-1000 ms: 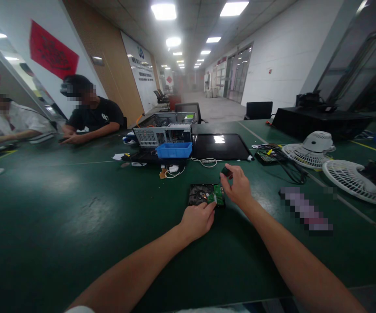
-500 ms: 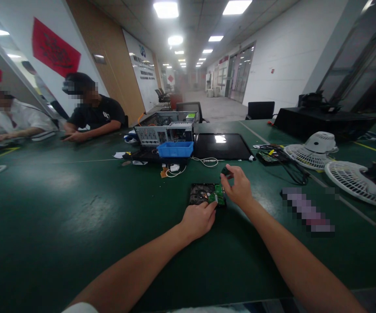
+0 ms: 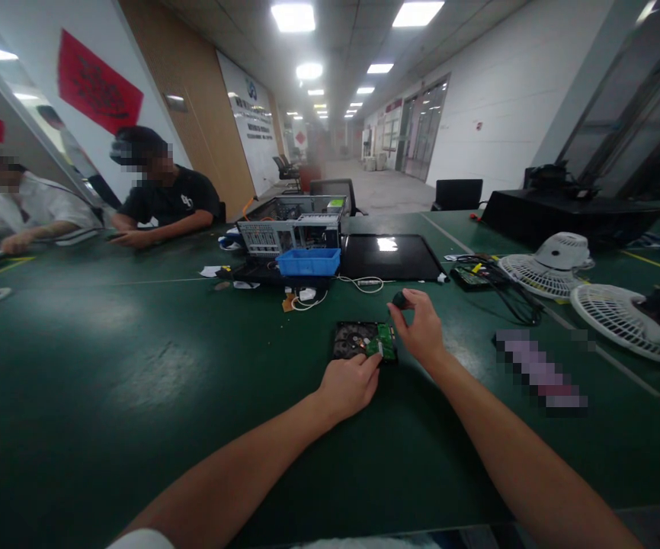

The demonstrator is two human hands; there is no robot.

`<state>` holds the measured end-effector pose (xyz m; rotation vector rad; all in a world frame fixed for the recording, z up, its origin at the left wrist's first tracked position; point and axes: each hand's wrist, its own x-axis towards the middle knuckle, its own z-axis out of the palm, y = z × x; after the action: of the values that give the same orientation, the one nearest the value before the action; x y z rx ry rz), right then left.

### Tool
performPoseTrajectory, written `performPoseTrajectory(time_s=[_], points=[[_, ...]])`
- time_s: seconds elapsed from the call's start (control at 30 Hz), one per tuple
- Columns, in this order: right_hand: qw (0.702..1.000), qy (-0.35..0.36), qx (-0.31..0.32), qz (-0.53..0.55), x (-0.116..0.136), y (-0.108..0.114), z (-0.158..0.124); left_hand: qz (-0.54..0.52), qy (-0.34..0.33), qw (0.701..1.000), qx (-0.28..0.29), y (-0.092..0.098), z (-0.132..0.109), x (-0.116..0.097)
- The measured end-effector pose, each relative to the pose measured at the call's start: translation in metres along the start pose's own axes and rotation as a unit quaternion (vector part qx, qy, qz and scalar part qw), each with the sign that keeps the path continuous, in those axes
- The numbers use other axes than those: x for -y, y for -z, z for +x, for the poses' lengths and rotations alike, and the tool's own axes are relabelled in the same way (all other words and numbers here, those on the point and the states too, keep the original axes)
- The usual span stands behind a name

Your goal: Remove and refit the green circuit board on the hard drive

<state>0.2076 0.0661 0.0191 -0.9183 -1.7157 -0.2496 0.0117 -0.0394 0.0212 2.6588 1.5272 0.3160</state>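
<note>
A black hard drive (image 3: 356, 340) lies on the green table (image 3: 136, 366), its green circuit board (image 3: 384, 341) facing up at its right end. My left hand (image 3: 348, 385) rests closed at the drive's near edge, fingertips touching the board. My right hand (image 3: 421, 328) hovers just right of the drive with fingers curled round a small black tool handle (image 3: 399, 300), which points down at the board's far right corner.
Behind the drive stand an open computer case (image 3: 289, 229), a blue bin (image 3: 308, 261), a black panel (image 3: 390, 256) and loose white cables (image 3: 358, 284). White fan parts (image 3: 552, 263) lie at the right. Two other people sit at the far left.
My right hand has turned slightly on the tool handle, fingers curling in more. The left hand and the drive have stayed put.
</note>
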Motion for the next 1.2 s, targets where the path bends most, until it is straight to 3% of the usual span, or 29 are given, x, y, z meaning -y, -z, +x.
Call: performPoseTrajectory(time_s=[1.2], points=[[1.0, -0.002, 0.024, 0.0, 0.0051, 0.004, 0.0026, -0.008, 0.003, 1.0, 0.006, 0.0003, 0.0, 0.0004]])
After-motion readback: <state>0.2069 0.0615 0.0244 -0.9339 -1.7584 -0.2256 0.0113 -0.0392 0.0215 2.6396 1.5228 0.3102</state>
